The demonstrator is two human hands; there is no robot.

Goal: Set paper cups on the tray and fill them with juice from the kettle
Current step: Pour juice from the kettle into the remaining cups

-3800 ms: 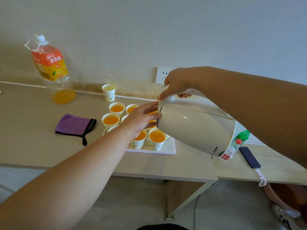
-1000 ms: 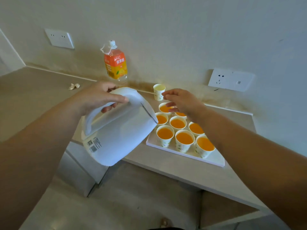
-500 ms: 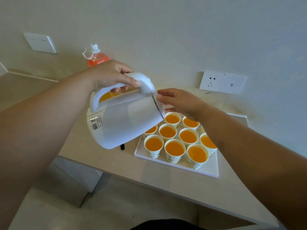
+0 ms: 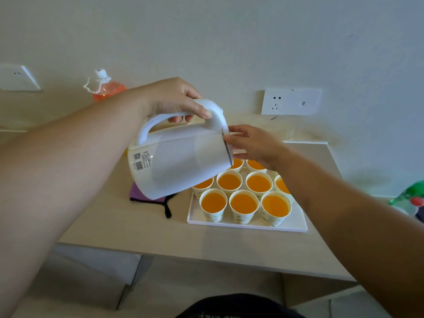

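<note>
My left hand (image 4: 171, 99) grips the handle of the white kettle (image 4: 179, 161), which is tipped on its side with its mouth to the right, over the back left cups. My right hand (image 4: 252, 145) touches the kettle's lid edge at the mouth with thumb and fingers. Several paper cups (image 4: 244, 206) full of orange juice stand in rows on the white tray (image 4: 296, 223). The kettle and my right hand hide part of the back row.
A purple cloth (image 4: 137, 196) lies left of the tray, partly under the kettle. An orange juice bottle (image 4: 105, 86) stands by the wall behind my left arm. Wall sockets (image 4: 290, 102) sit above the table. A green bottle (image 4: 410, 198) is at the right edge.
The view has swung so the tray sits more centred. The kettle has stayed tipped in my left hand over the back left cups, with my right hand still at its mouth.
</note>
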